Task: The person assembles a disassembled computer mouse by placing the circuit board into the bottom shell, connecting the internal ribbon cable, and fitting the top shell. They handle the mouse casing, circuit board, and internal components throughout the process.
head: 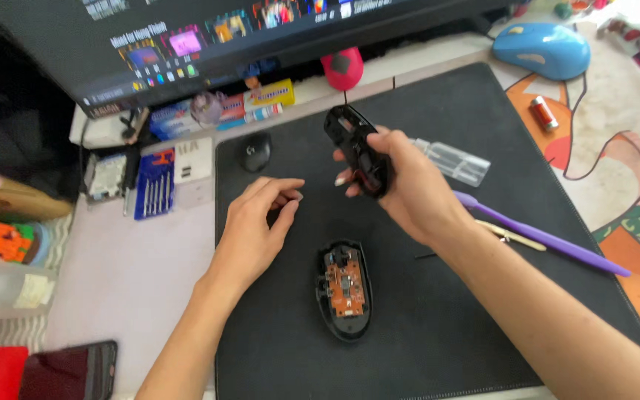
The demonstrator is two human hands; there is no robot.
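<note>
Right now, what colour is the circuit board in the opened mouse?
Orange, on the circuit board; head view shows it.

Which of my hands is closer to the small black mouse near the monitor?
Left. Your left hand lies just below the small black mouse; your right hand, holding the mouse shell, is farther right.

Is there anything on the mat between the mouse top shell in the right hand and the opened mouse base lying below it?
Nothing visible. The right hand holds the black top shell above the mat; the stretch down to the opened base is bare. The left hand sits off to the side.
</note>
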